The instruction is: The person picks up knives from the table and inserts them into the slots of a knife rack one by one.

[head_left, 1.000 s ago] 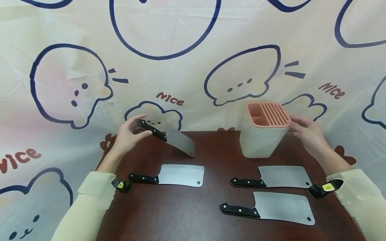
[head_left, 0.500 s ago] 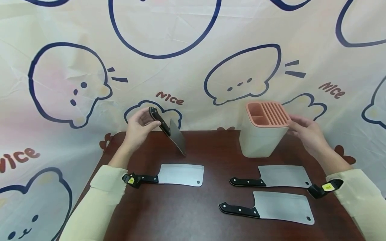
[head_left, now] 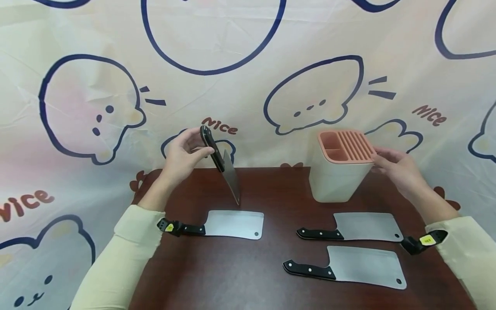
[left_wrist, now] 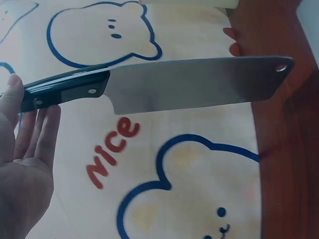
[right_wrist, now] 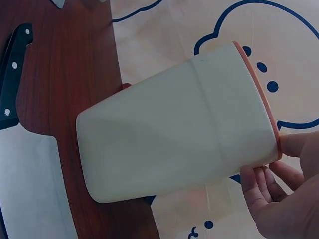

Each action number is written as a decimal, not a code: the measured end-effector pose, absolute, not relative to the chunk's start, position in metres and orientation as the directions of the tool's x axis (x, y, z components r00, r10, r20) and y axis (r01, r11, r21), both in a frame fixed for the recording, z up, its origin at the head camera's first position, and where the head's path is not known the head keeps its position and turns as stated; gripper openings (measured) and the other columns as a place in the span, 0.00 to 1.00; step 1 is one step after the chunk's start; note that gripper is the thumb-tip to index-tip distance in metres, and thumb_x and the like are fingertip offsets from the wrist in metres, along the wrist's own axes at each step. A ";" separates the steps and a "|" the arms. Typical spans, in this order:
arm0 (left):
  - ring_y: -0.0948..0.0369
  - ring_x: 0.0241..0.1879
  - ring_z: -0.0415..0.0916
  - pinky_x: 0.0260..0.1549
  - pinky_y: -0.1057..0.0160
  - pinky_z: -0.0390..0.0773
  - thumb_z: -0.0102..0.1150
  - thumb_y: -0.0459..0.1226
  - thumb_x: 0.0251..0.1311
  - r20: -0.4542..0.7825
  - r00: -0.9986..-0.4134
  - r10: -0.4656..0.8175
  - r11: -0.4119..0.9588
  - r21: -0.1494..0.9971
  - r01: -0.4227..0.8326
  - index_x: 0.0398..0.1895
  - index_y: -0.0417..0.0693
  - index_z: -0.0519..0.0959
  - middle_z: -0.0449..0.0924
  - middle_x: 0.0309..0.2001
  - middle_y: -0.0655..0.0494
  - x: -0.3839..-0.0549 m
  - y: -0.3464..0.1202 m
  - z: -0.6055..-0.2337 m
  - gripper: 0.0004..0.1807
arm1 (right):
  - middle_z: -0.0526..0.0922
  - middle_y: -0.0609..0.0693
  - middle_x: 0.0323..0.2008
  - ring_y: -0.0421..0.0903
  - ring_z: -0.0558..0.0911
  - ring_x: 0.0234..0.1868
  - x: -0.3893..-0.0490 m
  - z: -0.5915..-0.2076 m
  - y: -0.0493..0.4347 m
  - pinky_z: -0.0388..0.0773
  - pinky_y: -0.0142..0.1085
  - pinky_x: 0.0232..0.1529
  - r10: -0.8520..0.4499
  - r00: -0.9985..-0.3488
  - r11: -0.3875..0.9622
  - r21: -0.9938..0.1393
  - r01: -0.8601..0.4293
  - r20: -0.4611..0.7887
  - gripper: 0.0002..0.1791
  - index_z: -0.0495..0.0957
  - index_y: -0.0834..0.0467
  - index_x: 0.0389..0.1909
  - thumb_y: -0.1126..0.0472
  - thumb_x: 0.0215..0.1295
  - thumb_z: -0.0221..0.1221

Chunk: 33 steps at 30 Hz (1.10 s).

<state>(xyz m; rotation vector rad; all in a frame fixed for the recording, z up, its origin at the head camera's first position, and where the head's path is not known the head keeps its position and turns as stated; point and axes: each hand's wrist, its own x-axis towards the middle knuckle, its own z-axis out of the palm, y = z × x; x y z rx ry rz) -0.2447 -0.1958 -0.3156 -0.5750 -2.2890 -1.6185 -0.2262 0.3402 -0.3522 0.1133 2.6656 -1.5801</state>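
My left hand [head_left: 182, 155] pinches the black handle of a cleaver [head_left: 231, 176] between thumb and fingers. Its blade slants down to the right, seen nearly edge-on in the head view; the left wrist view shows the cleaver [left_wrist: 189, 84] broadside, with a hole at the blade's far corner. A cream knife holder [head_left: 335, 185] with a pink slotted top stands upright at the back right. At its right upper corner my right hand [head_left: 399, 170] grips the rim. In the right wrist view the thumb lies at the pink edge of the holder [right_wrist: 164, 124], fingers curled below.
One cleaver [head_left: 234, 224] lies flat on the brown table [head_left: 217, 275] at left. At right lie a second cleaver [head_left: 368, 226] and, nearer, a third [head_left: 366, 265], all handles pointing left. A cartoon-printed cloth [head_left: 240, 99] hangs behind the table.
My left hand has moved right and up with the cleaver, which now hangs more steeply and turns edge-on. My right hand and the knife holder have stayed in place.
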 end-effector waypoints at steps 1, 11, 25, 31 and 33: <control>0.62 0.47 0.81 0.51 0.69 0.80 0.68 0.29 0.62 0.438 -0.883 0.170 0.299 0.831 0.470 0.65 0.40 0.74 0.82 0.47 0.50 -0.244 -0.194 -0.313 0.27 | 0.66 0.59 0.71 0.28 0.78 0.45 -0.226 -0.351 0.341 0.62 0.65 0.68 0.035 -0.997 0.489 -0.868 0.083 -0.076 0.43 0.56 0.56 0.79 0.35 0.74 0.50; 0.61 0.46 0.82 0.49 0.68 0.81 0.70 0.28 0.60 0.390 -0.876 0.284 0.302 0.831 0.468 0.66 0.39 0.75 0.82 0.50 0.45 -0.235 -0.176 -0.287 0.29 | 0.65 0.70 0.70 0.53 0.82 0.55 -0.226 -0.342 0.341 0.68 0.65 0.63 0.029 -0.999 0.600 -0.798 0.049 -0.040 0.44 0.49 0.61 0.80 0.37 0.76 0.48; 0.55 0.45 0.81 0.54 0.58 0.80 0.71 0.26 0.58 0.458 -0.829 0.322 0.184 0.828 0.529 0.63 0.38 0.76 0.83 0.46 0.44 -0.233 -0.130 -0.269 0.28 | 0.74 0.60 0.62 0.45 0.74 0.54 -0.215 -0.316 0.324 0.73 0.32 0.47 0.148 -0.958 0.687 -0.722 -0.080 0.247 0.33 0.65 0.54 0.75 0.41 0.77 0.48; 0.55 0.45 0.83 0.53 0.56 0.80 0.73 0.29 0.58 0.472 -0.818 0.328 0.175 0.821 0.544 0.63 0.39 0.77 0.84 0.46 0.45 -0.236 -0.109 -0.263 0.28 | 0.71 0.60 0.66 0.54 0.67 0.68 -0.209 -0.303 0.303 0.59 0.67 0.68 0.087 -0.961 0.605 -0.780 -0.160 0.264 0.30 0.64 0.48 0.76 0.43 0.78 0.50; 0.55 0.44 0.83 0.52 0.56 0.81 0.73 0.29 0.58 0.486 -0.808 0.332 0.164 0.814 0.557 0.62 0.39 0.77 0.84 0.46 0.45 -0.238 -0.103 -0.262 0.28 | 0.71 0.60 0.67 0.57 0.66 0.69 -0.207 -0.299 0.295 0.58 0.69 0.68 0.055 -0.967 0.576 -0.799 -0.174 0.250 0.31 0.63 0.48 0.77 0.43 0.78 0.50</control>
